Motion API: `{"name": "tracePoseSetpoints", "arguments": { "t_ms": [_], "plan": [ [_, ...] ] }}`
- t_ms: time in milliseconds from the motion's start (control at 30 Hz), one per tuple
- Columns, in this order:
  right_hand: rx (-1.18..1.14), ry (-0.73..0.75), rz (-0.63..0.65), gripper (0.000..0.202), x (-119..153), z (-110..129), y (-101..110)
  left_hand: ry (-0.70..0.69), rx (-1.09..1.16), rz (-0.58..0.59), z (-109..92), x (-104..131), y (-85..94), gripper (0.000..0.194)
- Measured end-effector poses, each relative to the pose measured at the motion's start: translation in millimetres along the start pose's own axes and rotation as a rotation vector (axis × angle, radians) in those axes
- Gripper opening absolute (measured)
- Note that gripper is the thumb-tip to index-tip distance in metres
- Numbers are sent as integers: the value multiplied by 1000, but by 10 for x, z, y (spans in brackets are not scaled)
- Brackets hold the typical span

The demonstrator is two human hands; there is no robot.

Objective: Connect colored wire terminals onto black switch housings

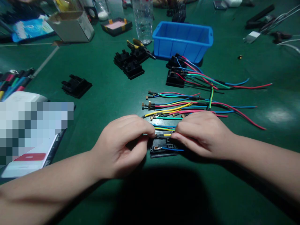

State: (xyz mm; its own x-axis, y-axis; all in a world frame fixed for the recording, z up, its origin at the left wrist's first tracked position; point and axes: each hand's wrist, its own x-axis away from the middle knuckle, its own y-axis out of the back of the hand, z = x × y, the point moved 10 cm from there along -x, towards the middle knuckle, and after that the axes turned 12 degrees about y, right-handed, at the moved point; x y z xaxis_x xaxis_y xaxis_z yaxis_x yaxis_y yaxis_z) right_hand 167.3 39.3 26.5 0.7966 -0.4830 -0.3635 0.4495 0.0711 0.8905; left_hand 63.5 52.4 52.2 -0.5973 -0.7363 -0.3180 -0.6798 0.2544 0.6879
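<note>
A black plastic socket part [162, 153] lies on the green table between my hands, with a blue wire [173, 149] fixed at its lower side. Over its upper part runs a short yellow wire [167, 135] with a metal end. My left hand [126, 142] pinches the metal end at the left. My right hand [203, 134] is closed round the yellow wire at the right; its fingertips partly hide the part. Just beyond my hands lie loose wires with brass terminals [173, 104], in red, blue, green and yellow.
Wired black parts [175, 78] sit before a blue bin [182, 47]. More black parts [133, 69] lie near yellow-handled pliers [134, 44], another [76, 86] farther left. A bottle [143, 22] and a cardboard box [75, 29] stand behind. Papers [35, 150] lie left.
</note>
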Motion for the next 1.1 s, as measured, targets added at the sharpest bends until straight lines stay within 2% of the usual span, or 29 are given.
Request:
{"name": "tracePoseSetpoints", "arguments": {
  "t_ms": [200,333,533,867,1100],
  "plan": [
    [-53,-6,-49,26,15,-23,28,16,8,8,19,1,-6,18],
    [-47,65,-85,14,29,37,65,11,13,11,16,6,-4,17],
    [35,190,-40,27,51,122,44,34,20,23,34,11,-4,17],
    [109,188,-93,26,43,152,77,65,9,32,71,-5,-49,14],
    [30,192,-97,26,35,133,81,110,-36,116,128,8,-181,10]
  ]
}}
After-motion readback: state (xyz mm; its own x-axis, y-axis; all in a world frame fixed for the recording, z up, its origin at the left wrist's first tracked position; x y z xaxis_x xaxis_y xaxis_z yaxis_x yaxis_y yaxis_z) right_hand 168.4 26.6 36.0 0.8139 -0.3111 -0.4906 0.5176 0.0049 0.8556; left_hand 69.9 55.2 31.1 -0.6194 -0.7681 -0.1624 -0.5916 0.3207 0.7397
